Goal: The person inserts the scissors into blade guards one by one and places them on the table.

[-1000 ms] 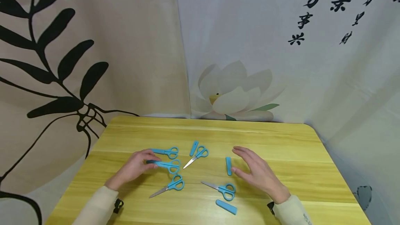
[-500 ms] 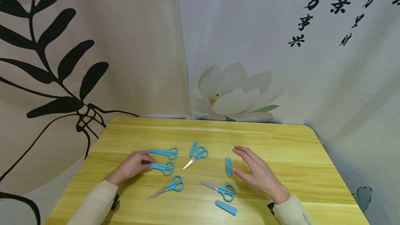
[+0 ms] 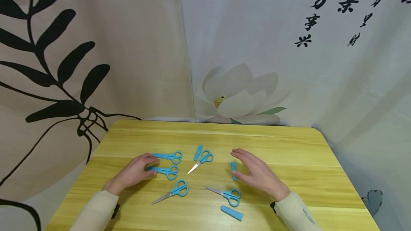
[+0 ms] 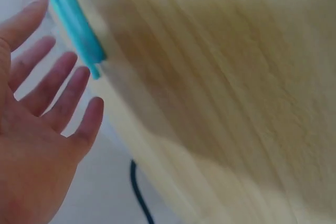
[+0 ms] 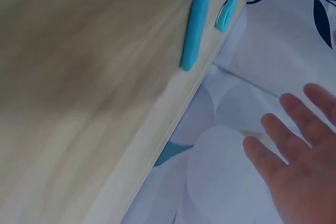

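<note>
My left hand [image 3: 133, 174] hovers at the left with its fingers extended and apart, holding nothing. Just past its fingertips lie two pairs of blue-handled scissors in blue sheaths, the nearer scissors [image 3: 167, 171] and the farther scissors [image 3: 168, 157]. The left wrist view has a blue sheath [image 4: 76, 19] beyond the spread fingers. On the right, my right hand [image 3: 260, 175] is spread over the table and holds nothing. It partly covers an upright-lying blue sheath [image 3: 233, 167] in the head view. The same hand [image 5: 304, 156] appears empty in the right wrist view.
Three bare-bladed scissors lie on the wooden table [image 3: 289, 145]: front-left scissors [image 3: 176, 190], middle scissors [image 3: 203, 159] and front-right scissors [image 3: 229, 195]. One loose sheath [image 3: 198, 152] lies behind the middle pair, another sheath [image 3: 231, 213] at the front. A printed curtain [image 3: 144, 63] hangs behind.
My left hand has drawn the nearer sheathed scissors a little leftward, then let go, leaving them beside the other sheathed pair. My right hand has shifted slightly left, over the loose sheath.
</note>
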The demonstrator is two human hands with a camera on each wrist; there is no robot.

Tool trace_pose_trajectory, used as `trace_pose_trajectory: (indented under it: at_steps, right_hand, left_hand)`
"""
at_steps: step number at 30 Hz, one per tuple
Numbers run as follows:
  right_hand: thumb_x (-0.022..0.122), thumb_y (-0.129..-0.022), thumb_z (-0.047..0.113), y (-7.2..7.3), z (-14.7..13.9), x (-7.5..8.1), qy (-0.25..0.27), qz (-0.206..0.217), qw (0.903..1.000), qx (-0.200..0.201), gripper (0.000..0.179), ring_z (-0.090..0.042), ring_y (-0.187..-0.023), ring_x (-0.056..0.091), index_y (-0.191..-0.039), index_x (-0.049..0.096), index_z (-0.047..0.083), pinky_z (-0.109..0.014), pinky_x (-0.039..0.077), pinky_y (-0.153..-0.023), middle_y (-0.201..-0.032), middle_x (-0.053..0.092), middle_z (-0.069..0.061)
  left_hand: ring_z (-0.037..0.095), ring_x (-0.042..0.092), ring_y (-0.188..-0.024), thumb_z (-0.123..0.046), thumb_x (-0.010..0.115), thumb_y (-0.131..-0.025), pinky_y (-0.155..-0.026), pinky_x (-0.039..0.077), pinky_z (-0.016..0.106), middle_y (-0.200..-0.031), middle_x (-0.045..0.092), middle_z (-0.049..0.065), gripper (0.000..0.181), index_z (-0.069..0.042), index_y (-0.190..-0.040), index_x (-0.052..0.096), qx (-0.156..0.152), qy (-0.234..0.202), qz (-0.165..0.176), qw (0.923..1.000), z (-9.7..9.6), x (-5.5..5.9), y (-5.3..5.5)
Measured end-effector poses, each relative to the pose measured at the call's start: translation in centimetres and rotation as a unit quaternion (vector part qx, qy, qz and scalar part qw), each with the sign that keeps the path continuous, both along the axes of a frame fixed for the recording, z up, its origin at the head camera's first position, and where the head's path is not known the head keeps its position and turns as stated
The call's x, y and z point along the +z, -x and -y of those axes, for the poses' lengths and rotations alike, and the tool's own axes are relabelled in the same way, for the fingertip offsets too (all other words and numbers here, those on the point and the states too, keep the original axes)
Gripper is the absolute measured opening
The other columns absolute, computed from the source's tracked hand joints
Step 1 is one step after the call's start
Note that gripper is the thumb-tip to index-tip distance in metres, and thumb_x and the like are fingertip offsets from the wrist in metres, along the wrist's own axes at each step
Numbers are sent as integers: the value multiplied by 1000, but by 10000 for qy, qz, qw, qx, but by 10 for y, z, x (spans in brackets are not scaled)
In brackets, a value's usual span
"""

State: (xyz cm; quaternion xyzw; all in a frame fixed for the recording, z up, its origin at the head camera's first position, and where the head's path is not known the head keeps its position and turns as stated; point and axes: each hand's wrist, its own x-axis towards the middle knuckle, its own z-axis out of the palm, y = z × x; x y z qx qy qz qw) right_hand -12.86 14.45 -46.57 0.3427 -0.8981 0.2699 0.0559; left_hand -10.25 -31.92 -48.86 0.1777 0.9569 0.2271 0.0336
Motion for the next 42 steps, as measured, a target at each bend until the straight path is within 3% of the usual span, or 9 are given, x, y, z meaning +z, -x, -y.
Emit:
trace_pose_trajectory:
  at_steps: [4,10,19,29,36,42]
  right_hand:
    - [66,-91,42,12,16,-1,-91,11,9989,464,60,-18,-139,32,-144,47,21,-45,35,-107,-149,41,6]
    - [63,-93,43,30,43,0,-424,81,9929,1107,61,-22,-141,28,-145,45,17,-46,31,-110,-150,40,4]
    - [62,-93,46,56,76,-5,-972,442,9794,1716,63,-27,-143,24,-144,45,14,-54,22,-112,-150,41,-1]
    - [65,-92,43,70,96,-24,-1321,848,9703,1841,56,-25,-140,32,-140,52,18,-46,32,-109,-142,50,4]
    - [70,-90,33,78,101,-36,-1281,403,9700,2025,40,-16,-122,50,-126,64,17,-34,41,-103,-128,58,5]
    - [74,-88,30,79,104,-37,-1256,152,9723,1966,24,-10,-101,54,-109,70,18,-26,45,-92,-109,61,8]
  left_hand:
    - [34,48,-124,-35,73,-87,-98,42,54,-138,50,12,59,-9,-137,53,242,23,-211,9995,-5,9,-14]
    - [39,41,-129,-42,71,-87,-101,33,63,-147,39,15,72,-8,-145,43,405,-14,-469,9981,-13,18,-36]
    - [40,32,-135,-51,68,-86,-105,28,62,-154,28,16,89,-5,-151,28,931,-37,-641,9936,-12,13,-59]
    - [46,25,-136,-50,70,-86,-102,23,68,-155,21,21,96,-7,-154,19,1458,-371,-472,9875,-12,12,-82]
    - [46,25,-136,-46,72,-84,-102,26,67,-155,22,22,97,-8,-155,18,1548,-498,-495,9855,-14,11,-88]
    - [46,24,-136,-48,74,-82,-102,25,67,-155,21,22,99,-9,-155,19,1577,-490,-438,9853,-18,14,-87]
